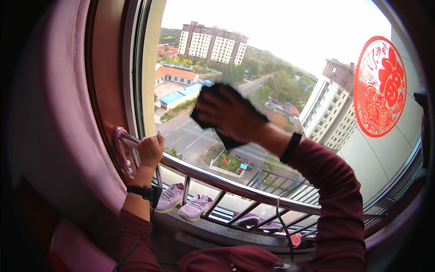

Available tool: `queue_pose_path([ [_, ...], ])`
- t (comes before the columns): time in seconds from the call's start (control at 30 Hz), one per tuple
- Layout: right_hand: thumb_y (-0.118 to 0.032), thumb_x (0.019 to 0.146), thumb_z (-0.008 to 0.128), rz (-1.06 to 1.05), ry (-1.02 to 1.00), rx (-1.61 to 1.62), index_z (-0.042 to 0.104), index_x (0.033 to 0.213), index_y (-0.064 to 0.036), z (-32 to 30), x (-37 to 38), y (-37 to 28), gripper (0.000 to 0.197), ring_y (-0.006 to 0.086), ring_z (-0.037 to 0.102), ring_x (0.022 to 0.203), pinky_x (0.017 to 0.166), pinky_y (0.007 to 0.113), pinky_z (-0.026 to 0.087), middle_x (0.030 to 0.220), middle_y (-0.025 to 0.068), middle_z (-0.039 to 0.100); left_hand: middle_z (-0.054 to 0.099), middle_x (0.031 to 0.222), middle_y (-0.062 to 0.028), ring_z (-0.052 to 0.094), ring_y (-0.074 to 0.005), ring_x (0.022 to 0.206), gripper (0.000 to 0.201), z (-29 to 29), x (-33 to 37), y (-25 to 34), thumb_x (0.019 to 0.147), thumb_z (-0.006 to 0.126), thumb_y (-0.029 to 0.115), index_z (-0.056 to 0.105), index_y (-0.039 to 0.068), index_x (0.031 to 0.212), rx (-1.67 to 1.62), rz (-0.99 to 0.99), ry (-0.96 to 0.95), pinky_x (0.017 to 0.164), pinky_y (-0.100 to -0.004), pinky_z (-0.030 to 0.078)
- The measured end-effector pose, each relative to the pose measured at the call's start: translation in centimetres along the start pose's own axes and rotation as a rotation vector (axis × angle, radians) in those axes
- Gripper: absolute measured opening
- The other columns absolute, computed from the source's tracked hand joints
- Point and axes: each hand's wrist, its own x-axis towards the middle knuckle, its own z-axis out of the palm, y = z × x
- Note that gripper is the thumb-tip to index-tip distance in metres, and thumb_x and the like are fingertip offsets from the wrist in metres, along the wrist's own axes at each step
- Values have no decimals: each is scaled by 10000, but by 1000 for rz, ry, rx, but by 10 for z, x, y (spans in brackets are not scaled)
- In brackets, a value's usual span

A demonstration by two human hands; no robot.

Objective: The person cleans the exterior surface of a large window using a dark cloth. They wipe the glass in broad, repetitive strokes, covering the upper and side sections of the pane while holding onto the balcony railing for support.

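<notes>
My left hand is wrapped round the shiny metal railing that runs across the lower part of the window. My right hand holds a black cloth against the window glass, its fingers laid out flat over it. That hand is slightly smeared by motion. Corners of the cloth stick out past the fingers and below the palm.
Pale purple sneakers stand on the sill behind the bars, with more shoes further right. A round red paper decoration is on the glass at right. A pink cord hangs at the railing's left end. A dark cable crosses the railing.
</notes>
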Motion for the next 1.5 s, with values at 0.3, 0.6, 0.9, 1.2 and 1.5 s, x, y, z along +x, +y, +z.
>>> queue_pose_path([
  [0.3, -245, 1024, 362, -598, -580, -46, 418, 1560, -215, 21, -177, -94, 540, 217, 149, 1601, 1316, 442, 89, 1717, -19, 227, 658, 629, -211, 664, -401, 609, 553, -1, -1, 3, 1038, 516, 321, 693, 37, 598, -39, 8, -3, 720, -473, 554],
  [0.6, -422, 955, 601, -404, -178, 54, 523, 1492, -239, 41, 8, -37, 573, 259, 258, 1559, 1254, 493, 204, 1652, -2, 369, 652, 616, -212, 663, -404, 596, 529, -6, -1, 6, 1032, 511, 301, 714, 32, 624, -52, -24, -12, 695, -493, 558],
  [0.9, -338, 942, 632, 46, 350, -377, 600, 1397, -214, -89, 190, 190, 473, 250, 452, 1393, 1163, 482, 335, 1428, 14, 566, 617, 571, -209, 619, -417, 530, 502, -12, 1, 4, 1024, 517, 247, 675, 48, 591, -200, 31, 53, 657, -490, 538],
  [1.2, -457, 999, 531, 959, 570, -859, 494, 1480, -181, -189, 111, 321, 555, 303, 547, 1292, 1086, 564, 432, 1399, 96, 591, 586, 550, -176, 595, -406, 530, 455, -16, 0, 5, 981, 570, 220, 601, 71, 552, -318, 26, 90, 623, -495, 491],
  [1.5, -294, 900, 562, 612, 648, -630, 587, 1226, -118, -115, 261, 236, 372, 349, 518, 1195, 1069, 544, 368, 1209, 135, 587, 575, 548, -168, 565, -411, 520, 444, -16, 0, 3, 991, 563, 210, 588, 67, 571, -351, 46, 77, 582, -481, 465],
])
